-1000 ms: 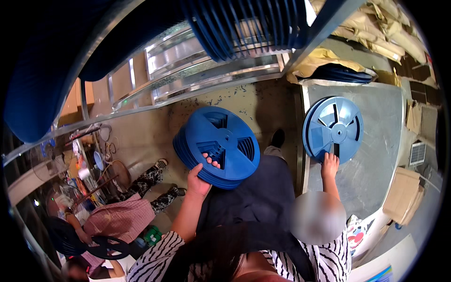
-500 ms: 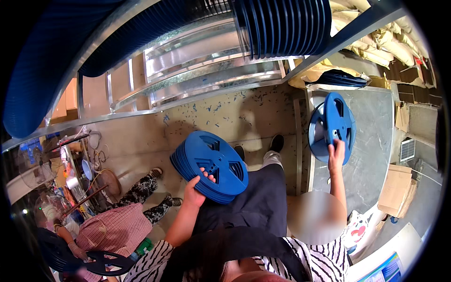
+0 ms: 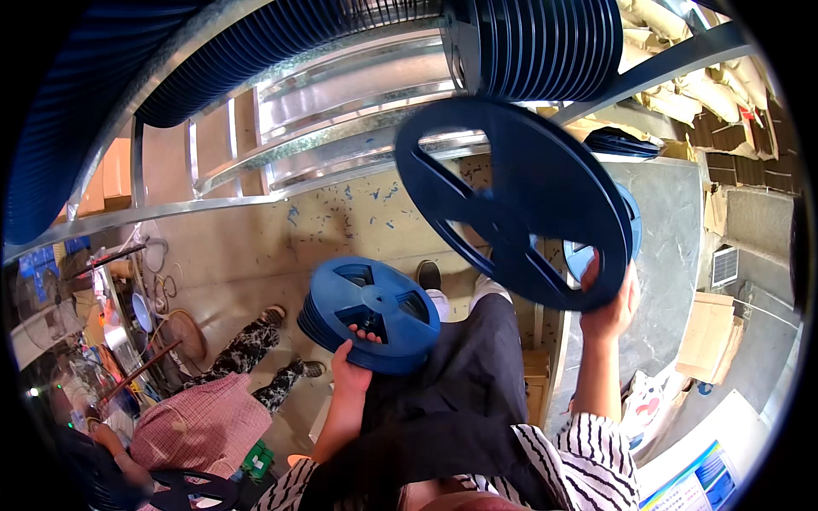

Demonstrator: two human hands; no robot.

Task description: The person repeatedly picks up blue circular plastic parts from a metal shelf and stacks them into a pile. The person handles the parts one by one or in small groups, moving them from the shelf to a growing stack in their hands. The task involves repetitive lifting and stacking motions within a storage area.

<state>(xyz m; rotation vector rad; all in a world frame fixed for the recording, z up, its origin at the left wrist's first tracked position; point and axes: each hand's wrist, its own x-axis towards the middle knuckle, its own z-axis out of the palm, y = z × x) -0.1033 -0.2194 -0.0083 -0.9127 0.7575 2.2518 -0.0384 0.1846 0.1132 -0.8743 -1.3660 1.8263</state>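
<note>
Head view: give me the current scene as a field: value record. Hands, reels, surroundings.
left hand: grips reel stack, fingers in a cutout
right hand: grips raised reel near its rim
table: at right, blue reel on it, partly hidden
rack: metal, ahead, holding rows of blue reels
co-worker: lower left, checked clothing

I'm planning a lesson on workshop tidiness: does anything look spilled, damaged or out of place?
Yes: small blue scraps lie scattered across the floor near the metal rack, like unswept litter. The reel stack in the left hand shows no obvious damage.
</note>
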